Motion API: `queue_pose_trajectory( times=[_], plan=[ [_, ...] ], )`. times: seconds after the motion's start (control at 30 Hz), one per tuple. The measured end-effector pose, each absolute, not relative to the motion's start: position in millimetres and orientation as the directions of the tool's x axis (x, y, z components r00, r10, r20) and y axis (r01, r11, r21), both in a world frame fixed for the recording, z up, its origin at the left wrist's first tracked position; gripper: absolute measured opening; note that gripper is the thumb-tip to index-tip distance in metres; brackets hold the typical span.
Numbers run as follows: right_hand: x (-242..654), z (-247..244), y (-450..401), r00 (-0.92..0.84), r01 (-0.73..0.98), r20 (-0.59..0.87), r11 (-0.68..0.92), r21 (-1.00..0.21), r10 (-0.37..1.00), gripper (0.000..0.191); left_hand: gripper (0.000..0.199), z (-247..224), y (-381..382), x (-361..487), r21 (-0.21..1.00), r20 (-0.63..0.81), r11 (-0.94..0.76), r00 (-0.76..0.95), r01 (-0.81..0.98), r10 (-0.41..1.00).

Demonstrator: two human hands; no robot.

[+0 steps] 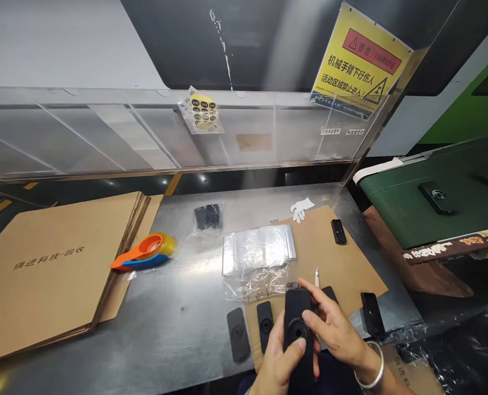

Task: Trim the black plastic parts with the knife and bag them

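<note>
Near the table's front edge, a long black plastic part (297, 304) with a round recess is held upright between both hands. My left hand (281, 359) is wrapped round its lower left side, thumb beside the recess. On the other side my right hand (334, 329) grips it, thumb at the upper rim of the recess and index finger at the top end. Similar black parts lie close by: one (238, 333) on bare metal, another (265, 325) on cardboard, and a third (372, 314) to the right. Behind my right hand another dark part (330, 294) is partly hidden.
A cardboard sheet (351, 269) carries a small pale-handled tool (317, 278) and a black part (338, 231). Clear plastic bags (258, 249), a white glove (301, 208) and an orange-blue tape dispenser (145, 252) lie around. Flattened cartons (58, 263) sit left; a green conveyor (400, 211) runs right.
</note>
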State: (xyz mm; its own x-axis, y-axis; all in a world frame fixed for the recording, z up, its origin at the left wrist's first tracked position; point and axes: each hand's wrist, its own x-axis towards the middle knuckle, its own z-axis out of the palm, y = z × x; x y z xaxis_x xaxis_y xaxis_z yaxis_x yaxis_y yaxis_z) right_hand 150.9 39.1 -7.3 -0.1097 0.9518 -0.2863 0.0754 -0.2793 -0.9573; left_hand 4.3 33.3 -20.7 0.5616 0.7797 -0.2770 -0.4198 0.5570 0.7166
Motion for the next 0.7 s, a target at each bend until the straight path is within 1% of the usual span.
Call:
queue_pose_trajectory(
  times=[0.03,0.1,0.2,0.3,0.37,0.4,0.47,0.57,0.63,0.7],
  plan=[
    [148.3,-6.1,39.9,-0.171,0.029,-0.332,-0.332,-0.943,0.928,0.054,0.049,-21.3,32.1,2.2,0.732,-0.269,0.553,0.577,-0.398,0.771],
    [144.1,-3.9,39.6,-0.220,-0.018,-0.343,-0.356,-0.934,0.913,0.049,0.052,-24.8,28.9,-1.7,0.750,-0.284,0.564,0.602,-0.345,0.746],
    [138.4,-5.2,37.0,-0.161,-0.040,-0.306,-0.316,-0.948,0.938,0.035,0.058,-33.8,21.5,-5.0,0.755,-0.362,0.608,0.616,-0.246,0.699],
    [130.0,-13.1,35.6,-0.042,-0.008,-0.307,-0.307,-0.952,0.951,0.027,0.057,-40.5,13.4,-4.1,0.810,-0.413,0.565,0.531,-0.158,0.740],
    [125.5,-18.2,36.5,0.044,0.035,-0.307,-0.309,-0.951,0.951,0.027,0.057,-40.9,10.6,-2.7,0.825,-0.420,0.548,0.501,-0.137,0.757],
    [124.8,-19.4,37.3,0.071,0.033,-0.317,-0.320,-0.947,0.946,0.030,0.059,-39.8,10.5,-2.4,0.808,-0.430,0.571,0.519,-0.143,0.739],
    [127.5,-18.0,38.7,0.071,-0.034,-0.365,-0.363,-0.931,0.928,0.035,0.062,-36.4,12.8,-3.2,0.728,-0.446,0.663,0.612,-0.176,0.653],
    [139.2,-8.8,37.2,-0.055,-0.158,-0.426,-0.429,-0.889,0.903,0.028,0.063,-32.3,18.7,-6.9,0.604,-0.415,0.762,0.725,-0.233,0.550],
    [145.5,-3.6,33.6,-0.136,-0.185,-0.431,-0.451,-0.873,0.892,0.028,0.065,-32.3,20.0,-9.0,0.579,-0.392,0.776,0.750,-0.248,0.532],
    [145.6,-3.3,29.7,-0.144,-0.193,-0.433,-0.455,-0.869,0.890,0.031,0.066,-34.2,17.8,-9.4,0.612,-0.413,0.759,0.729,-0.221,0.546]
  ],
)
